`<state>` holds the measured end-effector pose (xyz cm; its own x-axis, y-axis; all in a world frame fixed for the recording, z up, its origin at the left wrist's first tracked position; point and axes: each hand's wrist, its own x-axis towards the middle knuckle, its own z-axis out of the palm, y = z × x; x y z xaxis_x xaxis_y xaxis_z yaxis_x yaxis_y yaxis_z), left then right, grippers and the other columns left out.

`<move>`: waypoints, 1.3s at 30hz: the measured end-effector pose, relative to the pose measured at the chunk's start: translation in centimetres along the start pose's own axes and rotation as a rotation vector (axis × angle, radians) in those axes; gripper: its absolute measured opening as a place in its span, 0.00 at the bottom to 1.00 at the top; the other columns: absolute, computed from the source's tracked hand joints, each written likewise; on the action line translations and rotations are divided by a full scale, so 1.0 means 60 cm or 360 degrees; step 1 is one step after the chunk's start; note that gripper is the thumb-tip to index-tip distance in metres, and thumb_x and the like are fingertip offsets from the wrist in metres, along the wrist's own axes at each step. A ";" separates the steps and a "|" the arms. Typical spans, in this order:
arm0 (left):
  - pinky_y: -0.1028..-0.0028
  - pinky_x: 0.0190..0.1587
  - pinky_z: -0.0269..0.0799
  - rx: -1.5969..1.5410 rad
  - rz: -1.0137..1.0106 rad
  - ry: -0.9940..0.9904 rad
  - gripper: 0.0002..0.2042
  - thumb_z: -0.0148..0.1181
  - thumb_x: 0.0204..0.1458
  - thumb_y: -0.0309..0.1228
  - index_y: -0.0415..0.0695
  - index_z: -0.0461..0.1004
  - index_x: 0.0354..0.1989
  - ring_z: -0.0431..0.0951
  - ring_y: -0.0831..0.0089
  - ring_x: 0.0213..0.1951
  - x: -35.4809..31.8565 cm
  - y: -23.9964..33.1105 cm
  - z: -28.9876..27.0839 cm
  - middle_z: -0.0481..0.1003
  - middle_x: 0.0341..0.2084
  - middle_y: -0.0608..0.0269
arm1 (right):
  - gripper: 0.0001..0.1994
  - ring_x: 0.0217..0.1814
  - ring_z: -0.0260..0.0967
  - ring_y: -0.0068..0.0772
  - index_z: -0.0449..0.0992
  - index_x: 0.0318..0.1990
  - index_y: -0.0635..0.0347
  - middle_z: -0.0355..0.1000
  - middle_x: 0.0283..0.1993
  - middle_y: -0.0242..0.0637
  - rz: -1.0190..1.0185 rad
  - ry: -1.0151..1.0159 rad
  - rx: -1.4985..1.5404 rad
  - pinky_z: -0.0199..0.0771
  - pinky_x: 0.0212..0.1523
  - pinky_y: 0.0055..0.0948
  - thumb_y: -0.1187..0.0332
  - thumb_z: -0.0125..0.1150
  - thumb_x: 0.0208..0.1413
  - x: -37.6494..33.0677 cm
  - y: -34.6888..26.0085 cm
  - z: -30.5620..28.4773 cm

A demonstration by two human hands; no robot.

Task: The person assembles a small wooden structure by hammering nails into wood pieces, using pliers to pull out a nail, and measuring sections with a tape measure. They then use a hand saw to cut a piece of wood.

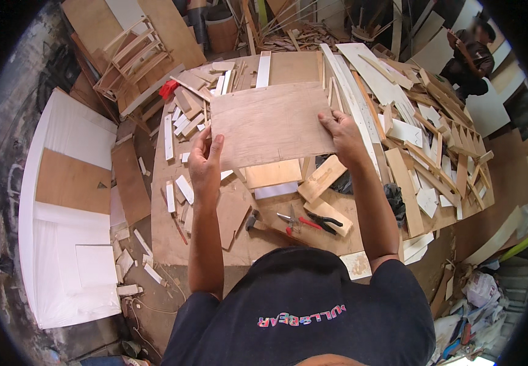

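Observation:
A rectangular light-brown plywood panel [270,125] is held up over the workbench by its two side edges. My left hand [206,161] grips the left edge near the lower corner, thumb toward me. On the opposite edge my right hand [344,135] is closed with its thumb on the face and its other fingers mostly hidden. Below the panel are a pale board [273,174] and a wood block [323,179]. Nearer me lie a hammer [258,222], a red-handled tool [294,221] and black-handled pliers [325,223], the pliers partly on another wood block [337,215].
Offcuts [185,116] and a red object [167,89] crowd the workbench [209,253] at left. Long white boards [367,67] and stacked timber pieces [453,140] cover the right. A slatted wooden frame [133,58] stands at far left; a person [471,58] sits at far right.

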<state>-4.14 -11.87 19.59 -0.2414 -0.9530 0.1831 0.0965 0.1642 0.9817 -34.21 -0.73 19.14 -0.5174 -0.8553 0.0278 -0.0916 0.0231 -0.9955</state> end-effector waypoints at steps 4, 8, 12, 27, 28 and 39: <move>0.78 0.37 0.71 0.0310 -0.0207 0.0045 0.22 0.67 0.59 0.30 0.34 0.73 0.61 0.73 0.80 0.34 -0.003 -0.002 -0.016 0.75 0.33 0.67 | 0.29 0.44 0.77 0.30 0.68 0.63 0.77 0.79 0.48 0.50 0.0082 0.0071 -0.0224 0.77 0.46 0.26 0.62 0.65 0.62 -0.014 -0.027 0.038; 0.78 0.40 0.74 0.0159 -0.0260 0.0029 0.23 0.67 0.58 0.29 0.33 0.72 0.60 0.76 0.78 0.38 0.001 -0.049 -0.031 0.75 0.37 0.62 | 0.35 0.54 0.75 0.37 0.62 0.70 0.73 0.74 0.57 0.57 0.0071 0.0059 -0.0465 0.73 0.55 0.29 0.64 0.67 0.59 -0.009 -0.014 0.036; 0.76 0.47 0.76 -0.0181 -0.0387 -0.0059 0.24 0.63 0.58 0.26 0.29 0.68 0.62 0.78 0.74 0.43 0.004 -0.041 -0.032 0.74 0.44 0.57 | 0.39 0.66 0.70 0.47 0.58 0.73 0.71 0.68 0.64 0.66 0.0046 -0.0010 -0.0584 0.65 0.67 0.33 0.65 0.67 0.57 -0.011 -0.032 0.030; 0.73 0.59 0.71 -0.0333 -0.0371 -0.0114 0.27 0.61 0.58 0.25 0.26 0.65 0.65 0.76 0.70 0.53 -0.008 -0.039 -0.034 0.75 0.54 0.49 | 0.34 0.68 0.67 0.40 0.60 0.72 0.71 0.67 0.68 0.57 0.0059 -0.0190 0.0139 0.64 0.68 0.29 0.73 0.63 0.59 -0.012 -0.014 0.009; 0.73 0.59 0.71 -0.0339 -0.0360 -0.0116 0.27 0.61 0.58 0.25 0.26 0.66 0.65 0.76 0.70 0.53 -0.009 -0.039 -0.033 0.75 0.54 0.49 | 0.34 0.67 0.68 0.40 0.60 0.72 0.72 0.67 0.68 0.57 0.0047 -0.0196 0.0203 0.64 0.68 0.28 0.73 0.63 0.59 -0.011 -0.007 0.007; 0.73 0.62 0.70 -0.0175 -0.0307 -0.0033 0.26 0.62 0.58 0.24 0.29 0.68 0.65 0.76 0.68 0.58 -0.025 -0.037 -0.015 0.73 0.59 0.47 | 0.33 0.61 0.70 0.33 0.60 0.73 0.66 0.70 0.63 0.53 0.0030 -0.0144 0.0433 0.67 0.63 0.24 0.75 0.60 0.61 -0.014 0.003 -0.004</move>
<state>-3.16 -11.06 17.07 -0.2854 -0.9584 -0.0056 0.1511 -0.0508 0.9872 -33.99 0.14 18.99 -0.4376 -0.8991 0.0128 0.1555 -0.0897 -0.9838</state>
